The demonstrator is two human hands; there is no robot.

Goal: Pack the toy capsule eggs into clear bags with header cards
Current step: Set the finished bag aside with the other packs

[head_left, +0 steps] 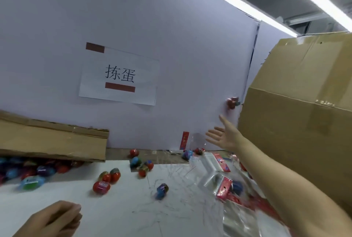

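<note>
A packed bag of eggs (232, 102) hangs in mid-air beside the big cardboard box (297, 118), just above my right hand (222, 137). That hand is raised with fingers spread and holds nothing. My left hand (55, 219) sits at the bottom left over the white table (118, 208), fingers loosely curled and empty. Several loose capsule eggs lie on the table, among them a red egg (101, 187) and a blue egg (162, 191). Clear bags with red header cards (217, 162) are heaped at the right under my forearm.
A tipped cardboard box (53, 141) at the left spills several coloured eggs (32, 172). A paper sign (119, 78) is taped to the pale wall. One red header card (184, 140) leans against the wall's base.
</note>
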